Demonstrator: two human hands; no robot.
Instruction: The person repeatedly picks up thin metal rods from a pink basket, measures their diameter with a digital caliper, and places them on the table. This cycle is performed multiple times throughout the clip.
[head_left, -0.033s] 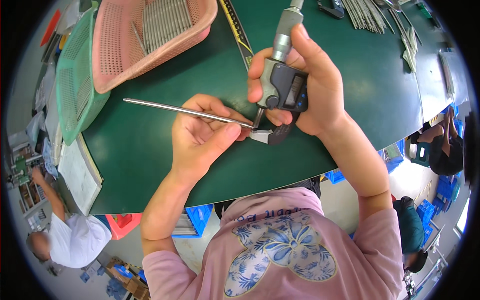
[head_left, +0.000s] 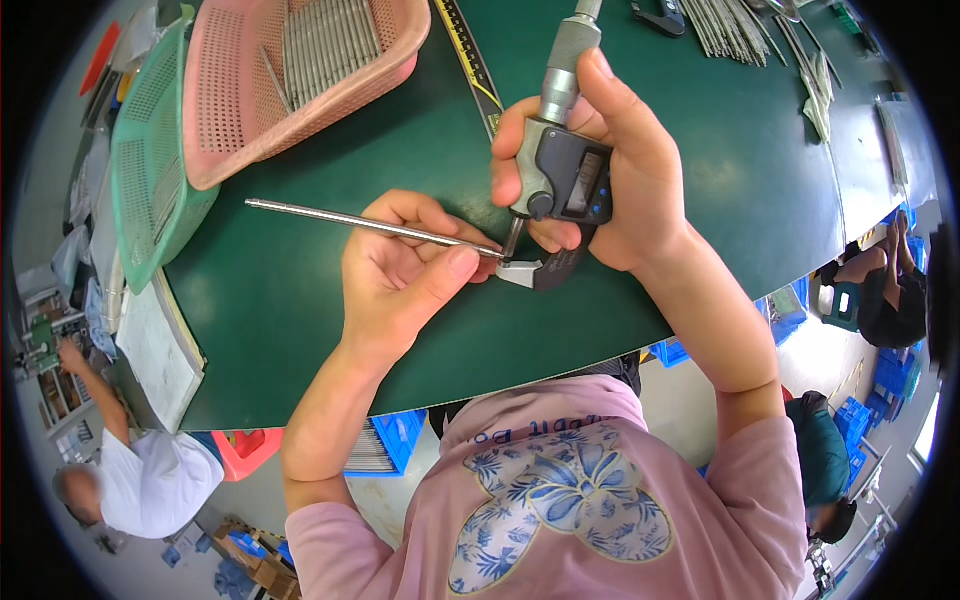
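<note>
Over the green tabletop, my left hand (head_left: 405, 270) is closed on a slim metal rod (head_left: 340, 217), pinching it near its right end between thumb and fingers. The rod slants up toward the left. Its right end sits at the jaws of a digital micrometer (head_left: 571, 172); whether both jaw faces touch it is too small to tell. My right hand (head_left: 640, 160) wraps round the micrometer's frame, thumb raised alongside the grey barrel. The small display faces up, and the curved end of the frame points down toward the rod tip.
A pink basket (head_left: 235, 100) holding several metal rods stands at the upper left, with a green basket (head_left: 150, 200) beside it. A black-and-yellow ruler (head_left: 470, 60) lies behind my hands. More rods (head_left: 725, 30) lie at the far right. A booklet (head_left: 165, 350) rests near the left edge. Other people work nearby.
The micrometer and my right hand have shifted very slightly to the left. My left hand and the rod stay almost where they were.
</note>
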